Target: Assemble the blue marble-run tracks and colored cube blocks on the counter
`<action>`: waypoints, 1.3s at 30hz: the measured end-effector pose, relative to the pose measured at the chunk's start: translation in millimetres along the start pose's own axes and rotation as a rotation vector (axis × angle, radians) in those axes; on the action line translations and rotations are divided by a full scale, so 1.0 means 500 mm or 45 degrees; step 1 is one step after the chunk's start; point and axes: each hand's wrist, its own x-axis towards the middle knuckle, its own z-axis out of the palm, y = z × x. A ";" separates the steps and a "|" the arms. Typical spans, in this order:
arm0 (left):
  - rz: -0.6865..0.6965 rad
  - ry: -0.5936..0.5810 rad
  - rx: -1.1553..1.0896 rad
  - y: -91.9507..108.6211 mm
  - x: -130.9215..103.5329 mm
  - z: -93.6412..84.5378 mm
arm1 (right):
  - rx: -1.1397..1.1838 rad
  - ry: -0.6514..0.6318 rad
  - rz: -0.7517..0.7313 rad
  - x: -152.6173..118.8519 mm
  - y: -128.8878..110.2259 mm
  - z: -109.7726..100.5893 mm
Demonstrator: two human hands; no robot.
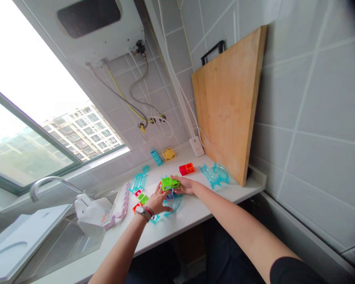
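Note:
Above the white counter (192,203), my right hand (187,185) is closed on a bright green toy block (169,183) with open frame sides. My left hand (156,202) comes in from the lower left, fingertips at the block's left edge and thumb spread away from it. Beneath the hands lie a partly hidden purple piece (169,194) and a clear blue curved track (175,206). Beside my left wrist are a smaller green block (142,198), a red block (138,193) and an orange-red block (136,208).
Clear blue track pieces (139,180) lie left; others (211,175) lie right. Red-orange blocks (187,169), a teal block (156,157) and a yellow block (169,154) sit farther back. A wooden board (225,106) leans on the wall. The sink faucet (53,180) is left.

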 end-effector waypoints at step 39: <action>0.025 0.553 -0.467 0.174 -0.159 -0.021 | 0.124 -0.115 -0.554 -0.284 0.101 0.028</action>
